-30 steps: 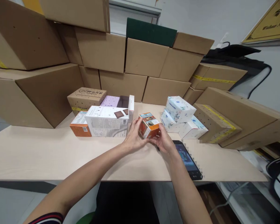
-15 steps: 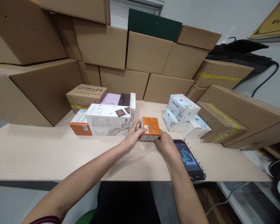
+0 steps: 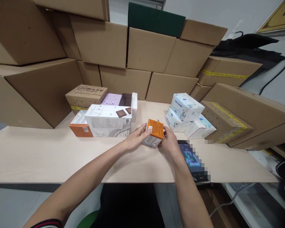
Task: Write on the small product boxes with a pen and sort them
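A small orange carton (image 3: 155, 129) with a grey front face is held between my two hands over the middle of the table. My left hand (image 3: 136, 138) presses its left side, thumb toward the front and fingers behind. Against the right side is my right hand (image 3: 169, 139), its fingertips partly hidden by the carton. To the left stand a large white carton (image 3: 106, 122) with brown squares printed on it and another orange carton (image 3: 78, 129). A tablet-like device (image 3: 191, 160) with a lit screen lies just right of my right forearm.
White tissue-style packs (image 3: 187, 107) are stacked at the right. A brown printed box (image 3: 85, 95), a lilac box (image 3: 112, 99) and an open dark-lined box (image 3: 126, 100) sit behind the white carton. Large cardboard boxes (image 3: 123, 79) wall in the table's (image 3: 38, 155) back and sides.
The orange carton has been turned and tilted, so more of its grey front face shows. Both hands have shifted with it and keep hold. The view has moved slightly.
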Tool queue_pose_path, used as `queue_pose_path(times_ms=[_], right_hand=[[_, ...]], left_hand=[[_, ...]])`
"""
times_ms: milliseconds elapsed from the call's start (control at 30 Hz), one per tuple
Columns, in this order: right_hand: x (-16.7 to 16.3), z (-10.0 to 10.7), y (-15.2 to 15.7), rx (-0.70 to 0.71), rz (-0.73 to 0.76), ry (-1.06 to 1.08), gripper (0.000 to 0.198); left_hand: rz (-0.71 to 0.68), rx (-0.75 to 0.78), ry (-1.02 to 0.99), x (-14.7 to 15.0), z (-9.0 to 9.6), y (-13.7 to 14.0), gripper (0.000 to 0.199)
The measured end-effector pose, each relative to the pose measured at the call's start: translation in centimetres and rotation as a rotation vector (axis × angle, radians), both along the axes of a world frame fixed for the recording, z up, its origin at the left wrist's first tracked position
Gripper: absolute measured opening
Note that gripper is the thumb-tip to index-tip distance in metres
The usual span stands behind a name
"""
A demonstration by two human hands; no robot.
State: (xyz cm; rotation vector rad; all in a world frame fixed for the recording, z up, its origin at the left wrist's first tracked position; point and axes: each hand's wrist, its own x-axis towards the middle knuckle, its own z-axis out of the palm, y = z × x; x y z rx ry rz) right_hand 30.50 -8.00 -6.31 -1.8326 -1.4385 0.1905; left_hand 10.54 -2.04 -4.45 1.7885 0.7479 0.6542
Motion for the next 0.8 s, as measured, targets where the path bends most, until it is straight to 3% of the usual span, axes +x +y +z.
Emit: queue_pose_path(times_ms=[100,167,333,467,700,800], right_hand=[[0.2,-0.3,0.3,0.076,-0.053,0.044,0.047],[0.3,-0.5,0.5,0.113,-0.080,0.067,0.048],[0.3,-0.3,0.6,0.190,-0.102,0.153,0.049],[0.3,0.8,0.1,0.301,-0.165,0.411,0.051],[-0.7,1.8,-0.3,0.235,-0.117,0.729,0.055],[-1.0,1.7,-0.2,0.253,-0.061,0.724,0.055]], left_hand=[[-0.118,-0.109,-0.058,0.1,-0.7,0.1,0.111],[-0.124,-0.132,-0.043,0.0,-1.0,0.2,0.122],[-0.036,-0.078,-0.079,0.3,-1.5,0.6,0.116],[0.052,-0.202,-0.103,0.9,-1.9,0.7,0.107],[0.083,-0.251,-0.114,1.3,-2.0,0.0,0.070],[0.130,-0.190,-0.133,1.2,-1.5,-0.5,0.069]])
